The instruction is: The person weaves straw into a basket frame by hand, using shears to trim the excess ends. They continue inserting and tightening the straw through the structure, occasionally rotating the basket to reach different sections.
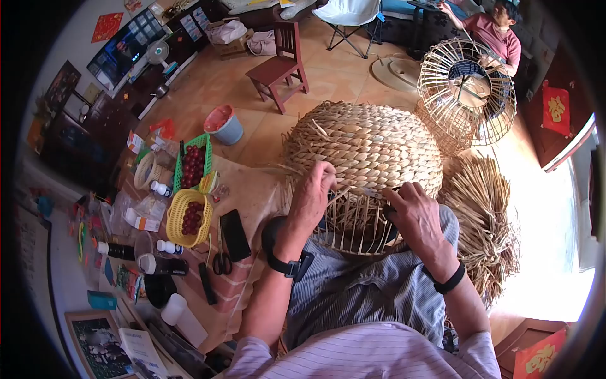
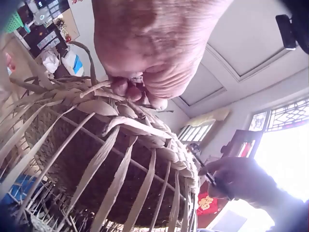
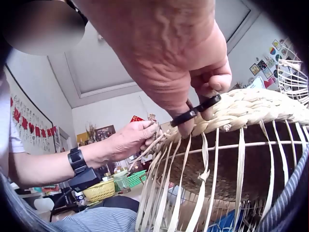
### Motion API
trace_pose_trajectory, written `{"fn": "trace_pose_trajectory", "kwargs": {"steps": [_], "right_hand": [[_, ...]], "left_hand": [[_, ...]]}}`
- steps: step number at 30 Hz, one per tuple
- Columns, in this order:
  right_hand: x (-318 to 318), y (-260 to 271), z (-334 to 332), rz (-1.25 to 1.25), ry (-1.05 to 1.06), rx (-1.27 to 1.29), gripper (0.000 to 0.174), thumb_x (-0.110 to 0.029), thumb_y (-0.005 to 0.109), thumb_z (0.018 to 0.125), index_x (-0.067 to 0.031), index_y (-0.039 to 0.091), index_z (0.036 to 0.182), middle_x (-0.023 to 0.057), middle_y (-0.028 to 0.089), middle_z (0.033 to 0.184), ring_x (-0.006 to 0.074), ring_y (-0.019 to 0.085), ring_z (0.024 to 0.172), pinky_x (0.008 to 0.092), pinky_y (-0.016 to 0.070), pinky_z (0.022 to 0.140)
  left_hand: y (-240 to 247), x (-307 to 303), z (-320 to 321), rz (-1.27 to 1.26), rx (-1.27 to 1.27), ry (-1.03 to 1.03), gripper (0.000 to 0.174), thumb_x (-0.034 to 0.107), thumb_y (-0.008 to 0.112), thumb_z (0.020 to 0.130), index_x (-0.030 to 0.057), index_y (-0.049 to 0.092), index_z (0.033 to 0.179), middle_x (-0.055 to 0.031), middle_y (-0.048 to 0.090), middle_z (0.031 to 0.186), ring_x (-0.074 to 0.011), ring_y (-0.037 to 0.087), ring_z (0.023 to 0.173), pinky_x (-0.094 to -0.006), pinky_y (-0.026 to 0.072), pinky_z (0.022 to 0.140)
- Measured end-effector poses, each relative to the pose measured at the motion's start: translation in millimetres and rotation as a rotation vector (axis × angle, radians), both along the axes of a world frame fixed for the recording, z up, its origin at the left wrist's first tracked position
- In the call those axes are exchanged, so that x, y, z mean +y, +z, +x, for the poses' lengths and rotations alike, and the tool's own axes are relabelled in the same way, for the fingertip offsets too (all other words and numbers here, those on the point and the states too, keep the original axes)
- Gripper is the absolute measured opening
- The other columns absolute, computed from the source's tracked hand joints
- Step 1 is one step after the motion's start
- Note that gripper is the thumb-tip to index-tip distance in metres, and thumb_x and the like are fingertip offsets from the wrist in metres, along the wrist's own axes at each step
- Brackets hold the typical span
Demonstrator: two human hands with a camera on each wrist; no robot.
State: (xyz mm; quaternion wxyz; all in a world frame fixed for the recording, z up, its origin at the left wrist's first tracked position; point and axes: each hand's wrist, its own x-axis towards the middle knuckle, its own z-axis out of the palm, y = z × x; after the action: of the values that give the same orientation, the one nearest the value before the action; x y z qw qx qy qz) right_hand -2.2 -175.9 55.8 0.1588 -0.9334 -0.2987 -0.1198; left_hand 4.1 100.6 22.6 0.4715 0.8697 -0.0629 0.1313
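A large woven straw basket (image 1: 372, 142) leans against the person's knees, its braided side up and a band of open upright strands (image 1: 356, 221) facing the body. At the left of the braided edge, the left hand (image 1: 309, 196) pinches a straw strand with thumb and fingers; loose strand ends (image 2: 135, 126) stick out below it in the left wrist view. The right hand (image 1: 416, 218) grips scissors (image 3: 195, 111), its fingers through the black handle loops. Their blades (image 1: 372, 193) point left along the braided edge, toward the left hand.
Beside the right leg stands a bundle of dry straw (image 1: 483, 221). On the left, a table holds a yellow basket (image 1: 172, 218) and a green basket (image 1: 205, 142) of red fruit, a phone (image 1: 235, 235) and other scissors (image 1: 222, 263). Another person (image 1: 499, 38) sits behind a frame basket (image 1: 429, 82).
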Motion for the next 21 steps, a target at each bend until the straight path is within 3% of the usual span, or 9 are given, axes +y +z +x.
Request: {"fn": "trace_pose_trajectory", "kwargs": {"steps": [6, 9, 13, 17, 21], "right_hand": [[10, 3, 8, -0.102, 0.042, -0.041, 0.033, -0.014, 0.071, 0.091, -0.0102, 0.071, 0.123, 0.0142, 0.061, 0.104, 0.0344, 0.066, 0.106, 0.0465, 0.0592, 0.077], [15, 7, 5, -0.115, 0.047, -0.074, 0.036, -0.011, 0.068, 0.089, -0.0099, 0.070, 0.125, 0.0154, 0.060, 0.106, 0.0351, 0.064, 0.108, 0.0466, 0.0583, 0.077], [25, 6, 3, -0.135, 0.022, -0.101, 0.038, -0.009, 0.069, 0.087, -0.0090, 0.071, 0.125, 0.0158, 0.059, 0.105, 0.0355, 0.063, 0.107, 0.0467, 0.0576, 0.074], [34, 1, 2, -0.131, 0.005, -0.149, 0.031, -0.006, 0.068, 0.089, -0.0081, 0.072, 0.119, 0.0163, 0.059, 0.104, 0.0351, 0.064, 0.105, 0.0471, 0.0579, 0.074], [26, -7, 8, -0.128, 0.015, -0.076, 0.028, -0.008, 0.069, 0.091, -0.0096, 0.073, 0.118, 0.0145, 0.060, 0.100, 0.0339, 0.066, 0.102, 0.0467, 0.0572, 0.073]], "left_hand": [[0, -14, -9, 0.257, -0.132, -0.121, 0.031, 0.009, 0.084, 0.094, 0.0045, 0.064, 0.117, -0.0194, 0.064, 0.110, -0.0447, 0.067, 0.104, -0.0521, 0.0547, 0.090], [-9, -13, -7, 0.199, -0.123, -0.093, 0.026, 0.008, 0.082, 0.095, 0.0030, 0.064, 0.113, -0.0192, 0.063, 0.109, -0.0452, 0.066, 0.104, -0.0511, 0.0552, 0.088], [-17, -18, -2, 0.166, -0.201, -0.095, 0.015, -0.002, 0.069, 0.097, 0.0021, 0.063, 0.109, -0.0192, 0.061, 0.107, -0.0450, 0.065, 0.104, -0.0516, 0.0554, 0.087], [-4, -27, 0, 0.303, -0.270, -0.119, 0.016, -0.008, 0.062, 0.092, -0.0002, 0.061, 0.107, -0.0201, 0.059, 0.106, -0.0441, 0.065, 0.103, -0.0532, 0.0556, 0.090], [-1, -21, 1, 0.142, -0.220, -0.080, 0.009, 0.000, 0.065, 0.101, 0.0012, 0.060, 0.109, -0.0186, 0.059, 0.104, -0.0428, 0.065, 0.099, -0.0526, 0.0543, 0.088]]}}
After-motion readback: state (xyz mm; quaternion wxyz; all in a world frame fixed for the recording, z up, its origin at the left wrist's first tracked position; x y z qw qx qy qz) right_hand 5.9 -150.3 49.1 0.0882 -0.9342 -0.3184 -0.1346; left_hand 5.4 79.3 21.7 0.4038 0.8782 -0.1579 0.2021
